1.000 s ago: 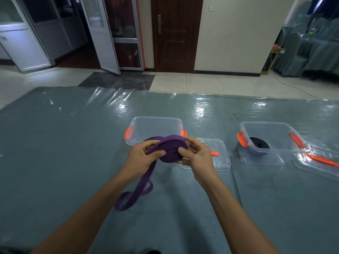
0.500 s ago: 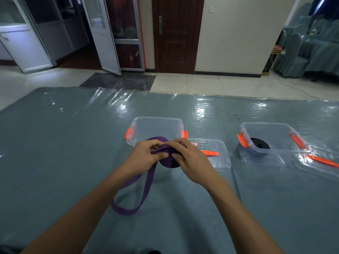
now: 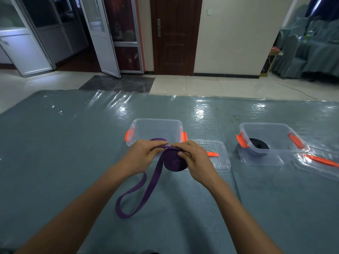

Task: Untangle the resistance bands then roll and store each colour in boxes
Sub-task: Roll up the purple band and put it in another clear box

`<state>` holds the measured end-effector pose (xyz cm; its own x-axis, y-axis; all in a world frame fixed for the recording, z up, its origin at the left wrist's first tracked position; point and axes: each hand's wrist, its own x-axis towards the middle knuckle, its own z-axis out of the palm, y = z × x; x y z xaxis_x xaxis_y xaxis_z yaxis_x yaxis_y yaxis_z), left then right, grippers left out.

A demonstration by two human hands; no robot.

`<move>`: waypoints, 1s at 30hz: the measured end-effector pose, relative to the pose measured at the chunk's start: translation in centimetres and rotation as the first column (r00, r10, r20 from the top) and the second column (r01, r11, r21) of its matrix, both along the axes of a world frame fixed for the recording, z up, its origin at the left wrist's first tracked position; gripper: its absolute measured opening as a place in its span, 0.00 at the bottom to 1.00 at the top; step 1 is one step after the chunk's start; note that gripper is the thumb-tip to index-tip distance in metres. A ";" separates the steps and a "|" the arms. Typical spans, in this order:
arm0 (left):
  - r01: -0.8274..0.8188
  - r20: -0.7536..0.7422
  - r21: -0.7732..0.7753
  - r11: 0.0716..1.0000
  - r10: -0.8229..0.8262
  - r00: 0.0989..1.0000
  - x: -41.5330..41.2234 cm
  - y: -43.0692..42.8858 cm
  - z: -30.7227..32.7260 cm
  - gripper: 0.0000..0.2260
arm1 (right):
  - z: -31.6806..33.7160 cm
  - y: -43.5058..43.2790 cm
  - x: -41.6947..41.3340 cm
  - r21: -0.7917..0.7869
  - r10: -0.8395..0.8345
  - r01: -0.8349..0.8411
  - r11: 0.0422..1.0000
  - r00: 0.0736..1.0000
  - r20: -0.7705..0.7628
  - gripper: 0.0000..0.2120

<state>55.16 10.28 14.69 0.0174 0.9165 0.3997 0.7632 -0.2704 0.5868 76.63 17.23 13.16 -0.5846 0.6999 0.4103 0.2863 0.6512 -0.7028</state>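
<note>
Left hand [image 3: 142, 154] and right hand [image 3: 194, 158] both pinch the half-rolled purple band [image 3: 174, 163], tail looping on desk [image 3: 55, 153].

Delta vs a second ago: the roll [image 3: 174, 163] of the purple band [image 3: 156, 178] has dropped lower and nearer the person, flat face now turned toward the camera. Right hand [image 3: 194, 158] has moved from the roll's right side up over its top, fingers curled down the front. Left hand [image 3: 145, 154] has shifted in, so both hands' fingertips meet on the strap at the top. Loose loop [image 3: 135, 209] has swung out and opened wider, lying flatter on the surface [image 3: 55, 162].
</note>
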 end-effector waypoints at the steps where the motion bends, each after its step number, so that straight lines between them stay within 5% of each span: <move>1: -0.017 -0.058 0.037 0.999 0.019 0.998 -0.1 0.1 0.2 0.13 | 0.0 0.0 0.0 0.000 -0.002 0.002 1.000 1.000 -0.004 0.17; 3: -0.051 -0.071 0.046 0.998 0.054 0.996 0.0 0.4 0.2 0.14 | 0.1 -0.1 -0.2 -0.012 -0.022 0.021 1.000 0.999 -0.045 0.17; 8: 0.064 0.275 -0.187 0.980 -0.010 0.961 1.8 0.1 -1.7 0.19 | 0.8 0.2 -0.5 -0.035 -0.073 0.068 0.997 0.986 -0.149 0.17; 11: 0.095 0.304 -0.256 0.962 -0.013 0.953 2.0 -0.2 -2.5 0.20 | 0.7 0.2 -0.1 -0.104 -0.078 0.059 0.993 0.981 -0.179 0.18; 18: 0.054 0.431 -0.125 0.991 0.006 0.902 3.2 -0.1 -1.6 0.14 | 1.0 -0.1 -0.1 -0.455 -0.150 -0.043 0.890 0.913 -0.380 0.18; 24: 0.020 0.328 -0.109 0.994 0.018 0.944 1.9 0.1 -1.2 0.10 | 1.2 0.2 0.7 -0.516 -0.086 -0.090 0.852 0.948 -0.307 0.15; 30: 0.100 0.501 -0.148 0.984 -0.013 0.865 2.6 -0.7 -1.9 0.12 | 0.7 -0.4 -0.1 -0.600 -0.225 -0.054 0.798 0.897 -0.381 0.13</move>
